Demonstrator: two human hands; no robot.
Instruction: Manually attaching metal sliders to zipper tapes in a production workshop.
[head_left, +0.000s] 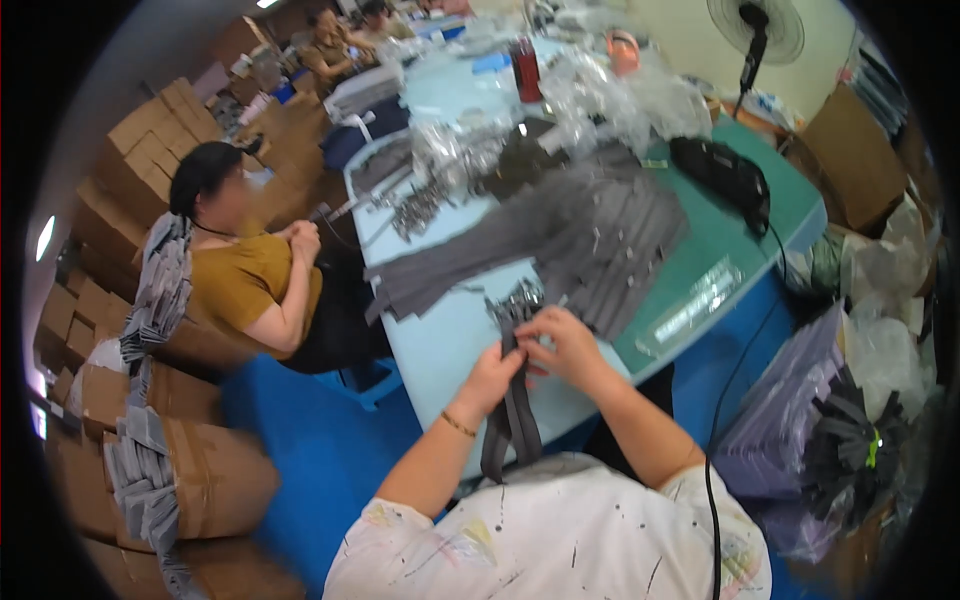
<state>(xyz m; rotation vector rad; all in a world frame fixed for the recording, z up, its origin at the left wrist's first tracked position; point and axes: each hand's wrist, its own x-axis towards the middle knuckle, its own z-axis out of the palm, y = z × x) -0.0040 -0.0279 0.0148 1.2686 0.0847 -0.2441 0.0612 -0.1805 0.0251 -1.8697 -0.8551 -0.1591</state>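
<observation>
My left hand is closed around a dark grey fabric strip, which hangs in a loop over the near table edge toward my lap. My right hand meets it from the right, its fingertips pinched at the upper part of the same strip. Just beyond my fingers lies a small heap of shiny metal pieces. A wide spread of dark grey strips covers the table past my hands, with small bright bits dotted along it. Exactly what my right fingertips pinch is partly hidden.
A co-worker in a mustard top sits at the table's left side. More metal pieces, clear plastic bags, a dark red bottle and a black bag lie beyond. A black cable runs down at right.
</observation>
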